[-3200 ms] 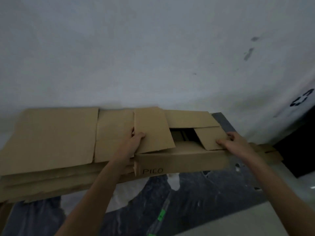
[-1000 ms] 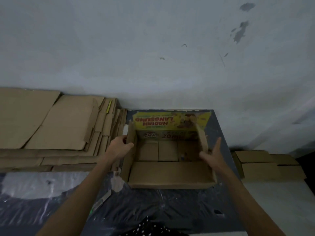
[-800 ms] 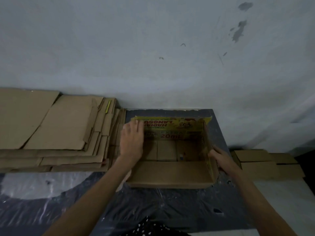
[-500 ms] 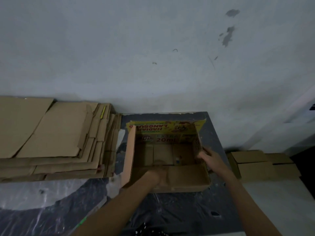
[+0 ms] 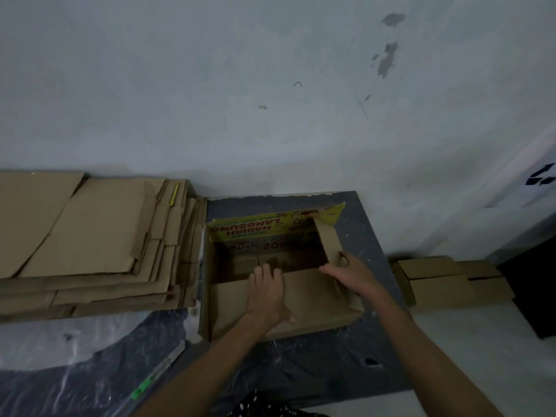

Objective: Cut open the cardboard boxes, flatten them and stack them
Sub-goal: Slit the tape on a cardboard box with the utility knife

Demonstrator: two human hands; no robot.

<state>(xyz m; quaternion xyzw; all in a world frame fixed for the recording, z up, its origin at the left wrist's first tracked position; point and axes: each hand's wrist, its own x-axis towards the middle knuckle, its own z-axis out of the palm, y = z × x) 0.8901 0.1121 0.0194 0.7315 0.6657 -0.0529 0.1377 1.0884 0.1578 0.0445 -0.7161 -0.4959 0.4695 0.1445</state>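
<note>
An open cardboard box [image 5: 228, 308] with a yellow printed far flap sits on a dark mat against the wall. My left hand [image 5: 267, 291] lies flat with straight fingers on the box's near flap, pressing it inward. My right hand [image 5: 346, 273] holds the box's right wall near the near corner, its thumb curled over the edge. A tall stack of flattened cardboard [image 5: 90, 245] lies to the left of the box, along the wall.
The dark mat [image 5: 358, 224] reaches the grey wall behind. Some small cardboard boxes [image 5: 439, 284] lie on the floor to the right. Clear plastic sheeting [image 5: 75, 341] and a green-marked strip [image 5: 144, 386] cover the floor at the near left.
The view turned from the stack to the open box. My left hand went from the box's left wall to the near flap and folded it inward. My right hand stayed at the right wall.
</note>
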